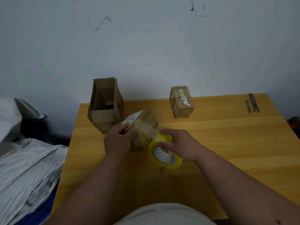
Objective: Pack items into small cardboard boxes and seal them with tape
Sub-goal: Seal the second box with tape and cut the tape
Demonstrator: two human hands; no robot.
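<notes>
A small closed cardboard box [140,127] with a white label sits tilted at the middle of the yellow wooden bench [211,143], a strip of clear tape across its top. The left hand [118,140] grips its near left corner, fingers curled over the edge. The right hand [177,143] holds a yellow tape roll [164,151] touching the box's right side, fingers curled round it. An open box [105,104] stands behind; a taped box [181,101] is farther right.
</notes>
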